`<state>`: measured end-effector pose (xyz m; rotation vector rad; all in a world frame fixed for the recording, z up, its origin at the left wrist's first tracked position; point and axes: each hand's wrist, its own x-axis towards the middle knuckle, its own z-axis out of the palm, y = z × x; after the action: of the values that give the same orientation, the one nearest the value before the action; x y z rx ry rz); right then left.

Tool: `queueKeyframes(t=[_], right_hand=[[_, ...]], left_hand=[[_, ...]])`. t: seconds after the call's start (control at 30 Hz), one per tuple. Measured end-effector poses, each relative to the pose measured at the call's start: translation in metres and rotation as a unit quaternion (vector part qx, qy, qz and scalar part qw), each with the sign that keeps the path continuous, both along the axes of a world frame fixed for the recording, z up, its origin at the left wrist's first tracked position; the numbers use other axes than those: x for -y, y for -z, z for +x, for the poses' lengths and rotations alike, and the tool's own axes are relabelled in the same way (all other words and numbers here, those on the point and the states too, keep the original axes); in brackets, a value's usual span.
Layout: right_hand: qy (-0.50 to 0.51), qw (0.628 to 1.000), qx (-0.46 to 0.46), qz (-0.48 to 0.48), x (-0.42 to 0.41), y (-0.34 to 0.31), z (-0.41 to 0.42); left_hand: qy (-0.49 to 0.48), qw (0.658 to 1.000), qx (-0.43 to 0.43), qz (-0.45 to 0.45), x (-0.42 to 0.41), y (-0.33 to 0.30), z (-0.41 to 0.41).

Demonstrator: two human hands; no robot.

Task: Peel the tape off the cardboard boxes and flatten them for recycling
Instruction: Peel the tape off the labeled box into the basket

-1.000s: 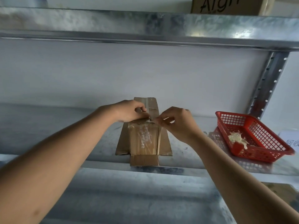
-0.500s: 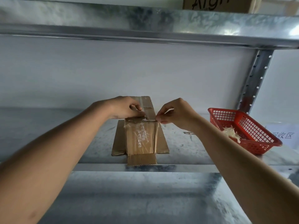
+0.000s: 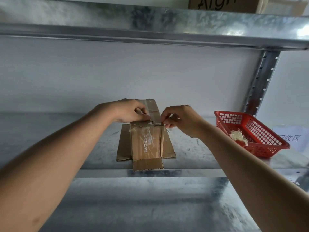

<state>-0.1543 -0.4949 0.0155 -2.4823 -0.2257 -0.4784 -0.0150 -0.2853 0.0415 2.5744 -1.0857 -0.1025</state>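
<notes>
Galvanised metal shelf spanning the whole view, a second shelf level running overhead and a perforated upright standing at the right rear; white wall behind. Flattened cardboard box lying on the shelf surface near the middle, long axis pointing away from the camera, side flaps spreading out left and right, its near flap reaching the shelf's front edge and its far end pointing at the wall. Clear tape with pale printed characters covering the centre panel of the box, wrinkling along its far edge. Red plastic basket sitting well to the right of the box, holding a small pile of crumpled pale tape scraps. White paper label with printed characters lying just beyond the basket, partly hidden by it. Brown box with dark lettering sitting on the upper shelf, mostly cropped. Left hand pressing down on the box at the far edge of the tape, fingers curling, thumb and fingertips meeting on the cardboard. Right hand closing in a pinch, thumb and forefinger gripping the raised edge of the tape at the box's right side; other fingers tucking under
</notes>
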Motion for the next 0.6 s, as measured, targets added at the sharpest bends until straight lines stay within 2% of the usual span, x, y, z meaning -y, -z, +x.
queueKeyframes(t=[0.13,0.33,0.47,0.6], right_hand=[[-0.035,0.984,0.037,-0.173,-0.006,0.009,-0.006],[0.004,0.945,0.069,-0.320,-0.011,0.012,-0.006],[0.046,0.940,0.081,-0.329,-0.020,0.008,-0.016],[0.038,0.956,0.061,-0.285,-0.024,0.005,-0.026]], left_hand=[[0.002,1.000,0.001,-0.004,0.001,0.001,0.002],[0.003,1.000,0.020,0.017,0.002,0.001,-0.003],[-0.007,0.999,0.039,0.037,0.001,0.004,-0.006],[-0.003,0.997,0.047,0.055,0.004,0.003,-0.006]])
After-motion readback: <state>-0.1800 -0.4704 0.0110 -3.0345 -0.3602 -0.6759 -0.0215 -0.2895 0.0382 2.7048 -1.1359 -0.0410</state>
